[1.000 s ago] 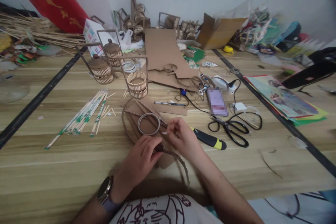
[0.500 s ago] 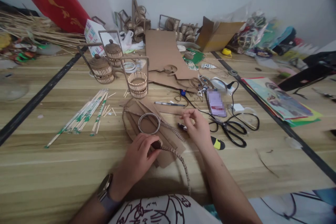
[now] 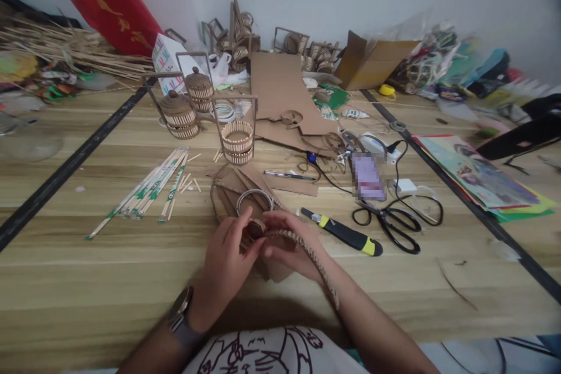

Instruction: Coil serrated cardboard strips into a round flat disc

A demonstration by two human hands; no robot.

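Observation:
My left hand (image 3: 228, 266) pinches a small rolled coil of corrugated cardboard strip (image 3: 254, 229) between thumb and fingers. My right hand (image 3: 291, 245) has closed in from the right and grips the same coil and its loose strip tail (image 3: 322, 272), which trails down over my right forearm. Both hands rest over a pile of brown cardboard strips (image 3: 232, 187) on the wooden table, just below a thin metal ring (image 3: 255, 200). A watch sits on my left wrist.
A black and yellow utility knife (image 3: 346, 235) lies right of my hands, with black scissors (image 3: 392, 222), a phone (image 3: 367, 176) and a charger cable beyond. Wrapped chopsticks (image 3: 151, 187) lie left. Slatted cardboard baskets (image 3: 236, 141), cardboard sheets (image 3: 280, 90) and clutter fill the back.
My right hand went out toward the utility knife, then came back to the coil at my left hand. The knife now lies uncovered. The view shifted slightly.

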